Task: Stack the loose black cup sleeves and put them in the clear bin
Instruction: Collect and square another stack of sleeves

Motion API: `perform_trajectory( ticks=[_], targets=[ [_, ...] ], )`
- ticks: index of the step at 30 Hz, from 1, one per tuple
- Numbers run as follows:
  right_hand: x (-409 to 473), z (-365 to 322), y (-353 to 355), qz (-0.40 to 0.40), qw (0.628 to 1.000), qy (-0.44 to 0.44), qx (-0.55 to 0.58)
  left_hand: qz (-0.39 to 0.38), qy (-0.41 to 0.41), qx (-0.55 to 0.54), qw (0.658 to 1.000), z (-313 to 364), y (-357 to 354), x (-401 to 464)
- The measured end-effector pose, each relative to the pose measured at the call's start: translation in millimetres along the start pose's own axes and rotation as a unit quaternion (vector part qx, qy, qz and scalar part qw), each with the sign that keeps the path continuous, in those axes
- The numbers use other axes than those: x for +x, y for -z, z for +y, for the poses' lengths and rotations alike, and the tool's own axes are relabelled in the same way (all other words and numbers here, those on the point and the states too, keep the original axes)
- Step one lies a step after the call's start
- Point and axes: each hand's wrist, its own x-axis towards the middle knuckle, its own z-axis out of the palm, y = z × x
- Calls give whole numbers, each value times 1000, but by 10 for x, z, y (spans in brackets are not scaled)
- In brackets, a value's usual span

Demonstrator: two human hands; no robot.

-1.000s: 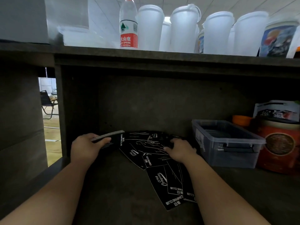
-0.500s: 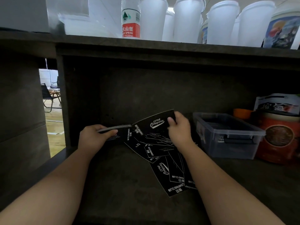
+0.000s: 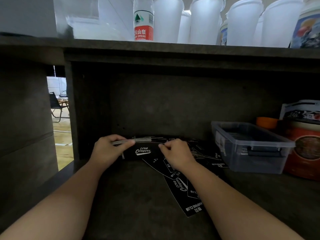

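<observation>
The left hand (image 3: 107,151) is gripping a stack of black cup sleeves (image 3: 138,149) near the shelf's back wall, while the right hand (image 3: 174,153) is pinching its other end. Loose sleeves (image 3: 188,193) are lying fanned toward the shelf's front edge, beside the clear bin (image 3: 251,146) at its right.

The right hand (image 3: 174,154) and its forearm cover part of the loose sleeves (image 3: 187,191) left of the clear bin (image 3: 249,146). What lies inside the bin is too dim to tell. Right of it, the red tin (image 3: 306,149) and the pouch (image 3: 301,110) are cut by the frame edge. Above, the bottle (image 3: 143,23) and white cups (image 3: 204,21) lose their tops.
</observation>
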Motion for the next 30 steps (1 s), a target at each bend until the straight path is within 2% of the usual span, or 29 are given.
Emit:
perform_trajectory(
  ticks=[2, 5, 7, 9, 11, 13, 15, 21, 23, 26, 30],
  targets=[
    [1, -36, -13, -16, 999, 26, -12, -8, -13, 25, 1000, -16, -4, 1],
    [61, 20, 86, -9, 999, 4, -44, 11, -24, 35, 999, -30, 3, 4],
    [82, 128, 213, -4, 991, -52, -127, 40, -23, 34, 998, -47, 19, 13],
    [78, 245, 318, -29, 965, -141, -217, 59, -33, 52, 996, -63, 27, 17],
    [75, 332, 391, -73, 940, -241, -231, 51, -38, 62, 996, -79, 25, 28],
    [89, 367, 406, -102, 933, -285, -197, 28, -29, 67, 997, -89, 17, 40],
    [99, 348, 404, -93, 937, -285, -176, 13, -15, 62, 998, -105, 16, 64],
    [69, 243, 461, 12, 949, -244, -197, -28, 3, 27, 999, -152, 31, 114],
    [39, 247, 450, 10, 952, -228, -203, -28, 8, 20, 999, -147, 26, 113],
    [13, 275, 429, -43, 951, -239, -193, -9, 9, 21, 1000, -129, 17, 98],
    [4, 252, 488, -5, 951, -226, -209, 13, -12, 44, 999, -108, 18, 72]
  ],
)
